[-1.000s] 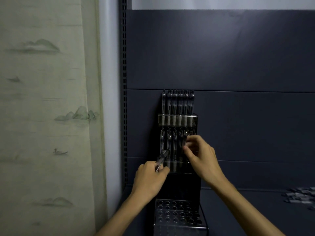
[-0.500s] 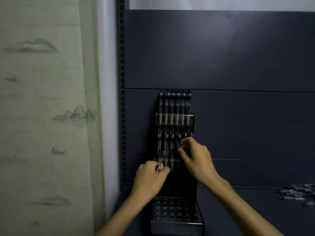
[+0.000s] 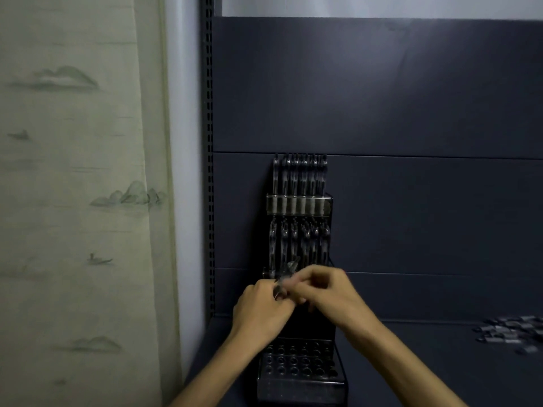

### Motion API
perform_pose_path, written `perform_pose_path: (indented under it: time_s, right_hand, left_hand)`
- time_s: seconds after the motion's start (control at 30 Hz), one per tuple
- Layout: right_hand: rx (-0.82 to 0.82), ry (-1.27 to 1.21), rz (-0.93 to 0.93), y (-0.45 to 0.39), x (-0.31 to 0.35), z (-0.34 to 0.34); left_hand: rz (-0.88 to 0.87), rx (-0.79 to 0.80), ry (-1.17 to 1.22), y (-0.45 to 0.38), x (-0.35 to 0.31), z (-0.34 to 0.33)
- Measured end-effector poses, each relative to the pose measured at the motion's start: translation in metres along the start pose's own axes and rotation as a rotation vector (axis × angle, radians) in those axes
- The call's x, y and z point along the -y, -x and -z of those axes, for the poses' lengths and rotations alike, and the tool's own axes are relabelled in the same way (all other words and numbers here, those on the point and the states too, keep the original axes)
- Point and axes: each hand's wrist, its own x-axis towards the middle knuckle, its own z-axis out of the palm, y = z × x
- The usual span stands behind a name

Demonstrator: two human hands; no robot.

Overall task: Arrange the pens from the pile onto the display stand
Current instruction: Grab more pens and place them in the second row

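Note:
A black tiered display stand [image 3: 327, 202] stands on the dark shelf against the back panel. Its top and middle tiers hold rows of pens; the bottom tier [image 3: 299, 364] shows open holes. My left hand [image 3: 263, 311] grips a small bunch of pens [image 3: 286, 276] in front of the middle tier, their ends sticking up. My right hand [image 3: 327, 292], blurred, meets the left hand and its fingers pinch at that bunch. The pile of pens [image 3: 512, 333] lies on the shelf at the far right.
A perforated shelf upright [image 3: 209, 171] runs down the left of the dark back panel. A pale patterned curtain [image 3: 79, 201] hangs at the left. The dark shelf surface [image 3: 411, 362] stretches between the stand and the pile.
My right hand has come down and left from the middle row of pens to the bunch in my left hand. The left hand has stayed put.

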Motion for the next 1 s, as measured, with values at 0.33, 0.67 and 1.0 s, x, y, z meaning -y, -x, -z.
perform_pose_path:
  time_s: [0.33, 0.67, 1.0]
  right_hand:
    - [-0.064, -0.308, -0.021, 0.005, -0.005, -0.001]
    - [-0.367, -0.338, 0.091, -0.019, 0.004, 0.031]
    - [-0.407, 0.330, 0.305, -0.042, -0.003, 0.046]
  left_hand:
    - [-0.049, 0.021, -0.105, 0.006, -0.016, -0.005]
    - [-0.063, -0.032, -0.087, 0.006, -0.005, 0.001]
    - [-0.093, -0.109, -0.152, 0.010, 0.013, 0.015]
